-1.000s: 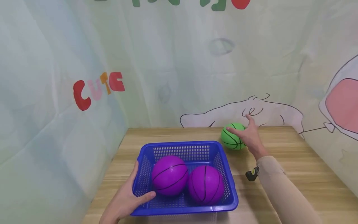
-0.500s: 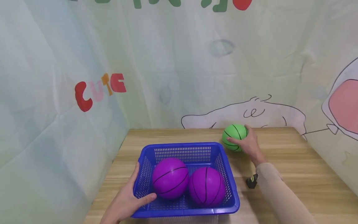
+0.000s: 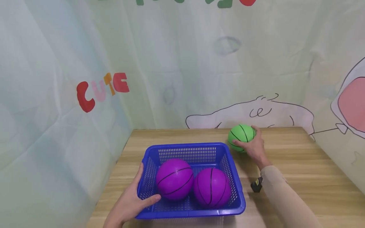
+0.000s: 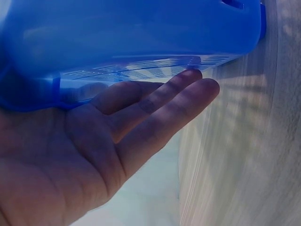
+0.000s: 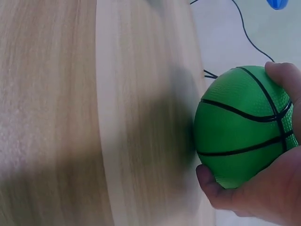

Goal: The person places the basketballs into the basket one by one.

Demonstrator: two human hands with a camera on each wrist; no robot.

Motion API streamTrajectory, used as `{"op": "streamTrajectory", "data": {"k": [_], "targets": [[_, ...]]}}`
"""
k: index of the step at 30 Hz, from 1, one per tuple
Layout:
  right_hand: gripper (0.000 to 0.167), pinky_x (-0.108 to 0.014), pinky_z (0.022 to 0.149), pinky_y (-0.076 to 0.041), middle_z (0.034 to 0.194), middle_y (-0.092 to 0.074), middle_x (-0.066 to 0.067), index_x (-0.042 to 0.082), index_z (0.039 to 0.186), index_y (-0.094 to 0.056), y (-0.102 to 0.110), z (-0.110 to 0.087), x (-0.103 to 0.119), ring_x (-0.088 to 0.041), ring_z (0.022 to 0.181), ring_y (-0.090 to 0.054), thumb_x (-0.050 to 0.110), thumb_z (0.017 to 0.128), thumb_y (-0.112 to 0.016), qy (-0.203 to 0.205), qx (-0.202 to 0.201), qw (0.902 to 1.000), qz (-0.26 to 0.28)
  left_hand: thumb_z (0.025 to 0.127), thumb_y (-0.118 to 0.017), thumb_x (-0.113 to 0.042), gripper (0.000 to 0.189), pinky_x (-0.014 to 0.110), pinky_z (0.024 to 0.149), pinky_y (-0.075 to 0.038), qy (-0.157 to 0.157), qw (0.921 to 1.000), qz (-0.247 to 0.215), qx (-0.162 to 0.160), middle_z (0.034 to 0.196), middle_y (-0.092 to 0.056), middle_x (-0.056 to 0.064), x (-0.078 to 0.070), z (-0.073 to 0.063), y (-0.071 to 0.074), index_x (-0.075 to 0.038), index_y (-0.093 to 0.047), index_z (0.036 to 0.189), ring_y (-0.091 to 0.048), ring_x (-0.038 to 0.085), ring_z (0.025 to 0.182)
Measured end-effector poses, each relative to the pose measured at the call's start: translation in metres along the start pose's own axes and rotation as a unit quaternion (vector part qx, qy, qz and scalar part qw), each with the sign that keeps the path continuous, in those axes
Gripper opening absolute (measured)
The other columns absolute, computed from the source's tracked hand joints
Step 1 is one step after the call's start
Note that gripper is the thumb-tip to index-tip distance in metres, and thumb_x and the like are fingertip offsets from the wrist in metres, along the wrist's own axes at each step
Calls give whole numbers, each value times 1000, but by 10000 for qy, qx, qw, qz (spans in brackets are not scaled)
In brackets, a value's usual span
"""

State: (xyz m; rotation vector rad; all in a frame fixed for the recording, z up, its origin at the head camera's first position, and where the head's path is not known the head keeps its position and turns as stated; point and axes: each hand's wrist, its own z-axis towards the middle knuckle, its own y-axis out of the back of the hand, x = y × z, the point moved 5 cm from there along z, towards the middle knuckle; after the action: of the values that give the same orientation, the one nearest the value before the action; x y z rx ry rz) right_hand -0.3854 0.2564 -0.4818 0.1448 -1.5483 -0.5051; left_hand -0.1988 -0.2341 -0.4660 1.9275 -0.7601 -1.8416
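A blue plastic basket (image 3: 182,213) with slotted walls stands on the table, holding two purple balls with black lines, a left one (image 3: 175,179) and a right one (image 3: 212,187). My left hand (image 3: 128,201) holds the basket's left side, thumb over the rim and fingers along the outer wall. In the left wrist view, that hand's fingers (image 4: 155,125) reach down beside the wall. Beyond the basket's far right corner is a green ball (image 3: 241,136) with black lines. My right hand (image 3: 254,146) grips it from the right, thumb on the near side, fingers behind.
The wood-grain table (image 3: 299,171) ends at a fabric backdrop (image 3: 182,79) with printed letters and drawings, which also rises on the left and right. A small black device (image 3: 256,185) sits at the right wrist.
The right hand's spread fingers have closed around the green ball, which stays in about the same place. The left hand and the basket keep their positions.
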Motion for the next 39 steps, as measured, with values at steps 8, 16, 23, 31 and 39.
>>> {"op": "streamTrajectory", "data": {"k": [8,16,23,31,39], "targets": [[127,-69,126,-40,172,-30,-35,22,178,-8,8,-3,10,-52,155,-42,28,87,-97,83,-169,9996,212,88,-93,-52,139,77,127,-27,25,10000,-49,1,185,-10,21,0,0,1,-21,5,181,-27,53,164],[123,-66,127,-40,174,-30,-27,23,176,-12,23,-12,48,-46,156,-40,23,88,-97,538,-374,9954,700,88,-92,-53,139,77,128,-26,68,10000,19,27,186,-8,21,0,0,2,-20,6,180,-24,52,165],[121,-64,124,-43,176,-28,-19,33,176,-11,36,-30,91,-39,155,-40,23,90,-95,977,-288,9880,1160,88,-92,-53,139,78,127,-27,49,10000,25,35,186,-8,22,0,0,2,-19,6,180,-25,53,165],[118,-60,120,-49,171,-34,-9,40,173,-20,39,-58,146,-30,149,-46,18,87,-97,1632,-193,9761,1420,87,-93,-54,140,78,127,-26,192,9998,-44,72,186,-7,22,1,1,1,-21,7,180,-23,55,165],[116,-56,117,-52,168,-36,-6,44,171,-25,34,-79,178,-27,146,-49,19,85,-99,1863,-75,9708,1508,87,-93,-52,140,78,127,-27,159,9998,-90,53,185,-9,22,1,1,-1,-23,7,180,-25,54,164]]}}
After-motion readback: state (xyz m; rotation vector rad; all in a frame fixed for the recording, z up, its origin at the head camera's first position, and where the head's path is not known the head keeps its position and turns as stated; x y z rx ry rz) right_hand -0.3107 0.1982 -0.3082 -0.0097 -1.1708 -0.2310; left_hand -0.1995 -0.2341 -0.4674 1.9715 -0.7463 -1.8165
